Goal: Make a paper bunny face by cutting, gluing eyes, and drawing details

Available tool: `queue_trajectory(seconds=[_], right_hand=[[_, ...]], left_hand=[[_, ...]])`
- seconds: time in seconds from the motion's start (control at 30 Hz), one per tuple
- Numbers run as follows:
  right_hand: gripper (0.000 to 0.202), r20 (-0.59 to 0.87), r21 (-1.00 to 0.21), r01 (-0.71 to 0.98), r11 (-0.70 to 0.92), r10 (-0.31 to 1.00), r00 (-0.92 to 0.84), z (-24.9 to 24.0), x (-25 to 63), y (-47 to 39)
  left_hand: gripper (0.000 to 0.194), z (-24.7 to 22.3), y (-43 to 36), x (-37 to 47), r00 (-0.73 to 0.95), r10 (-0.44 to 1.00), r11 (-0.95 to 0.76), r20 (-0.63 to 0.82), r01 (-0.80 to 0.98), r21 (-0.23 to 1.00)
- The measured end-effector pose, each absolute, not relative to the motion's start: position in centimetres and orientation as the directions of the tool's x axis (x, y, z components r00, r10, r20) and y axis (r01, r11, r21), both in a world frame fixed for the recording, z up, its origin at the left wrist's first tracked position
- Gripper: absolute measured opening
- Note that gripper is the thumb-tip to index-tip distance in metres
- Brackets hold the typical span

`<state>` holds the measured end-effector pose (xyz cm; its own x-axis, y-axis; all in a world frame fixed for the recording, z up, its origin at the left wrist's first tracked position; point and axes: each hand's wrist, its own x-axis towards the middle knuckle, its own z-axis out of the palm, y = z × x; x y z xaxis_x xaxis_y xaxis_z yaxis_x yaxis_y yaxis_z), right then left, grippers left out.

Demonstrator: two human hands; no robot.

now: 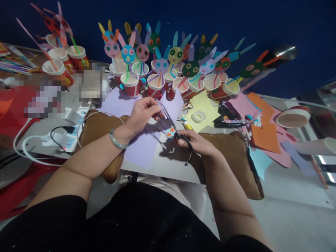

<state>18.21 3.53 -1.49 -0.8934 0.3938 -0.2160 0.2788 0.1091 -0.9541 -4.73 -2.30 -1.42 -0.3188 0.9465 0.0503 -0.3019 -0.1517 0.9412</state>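
My left hand (147,112) pinches a small piece of lavender paper (160,105) between thumb and fingers, above the table. My right hand (195,141) is closed round the dark handles of a pair of scissors (173,124). The blades point up and left, with their tips at the paper by my left fingers. Beneath the scissors lies a light blue paper disc (170,133) with orange round eyes. A larger lavender sheet (143,148) is spread under my left wrist.
Red-and-white paper cups (156,87) holding paper rabbit heads on straws line the back. A tape roll (198,117) lies on yellow paper (207,103). Orange paper (266,138) is at right, a power strip (75,129) at left. Brown cushions (228,157) lie under both forearms.
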Motion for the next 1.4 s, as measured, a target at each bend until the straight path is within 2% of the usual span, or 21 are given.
queue_trajectory(seconds=[0.33, 0.53, 0.8, 1.4], right_hand=[[0.070, -0.225, -0.959, 0.274, 0.068, 0.404, -0.886, -1.8, 18.0, 3.5], [0.072, -0.170, -0.965, 0.245, 0.095, 0.484, -0.859, -2.5, 17.4, 2.7], [0.071, -0.157, -0.956, 0.272, 0.113, 0.585, -0.795, -3.1, 16.2, 1.5], [0.071, -0.103, -0.956, 0.252, 0.149, 0.635, -0.766, -3.7, 15.6, 1.2]], left_hand=[[0.028, -1.6, -2.5, -4.7, -0.275, 0.960, -0.133, 0.061, -0.251, 0.959], [0.021, -1.5, -2.8, -3.8, -0.237, 0.972, -0.093, 0.005, -0.364, 0.927], [0.024, -2.0, -2.8, -3.3, -0.186, 0.979, -0.007, -0.080, -0.426, 0.905], [0.025, -2.3, -2.8, -3.1, -0.122, 0.986, 0.040, -0.114, -0.485, 0.873]])
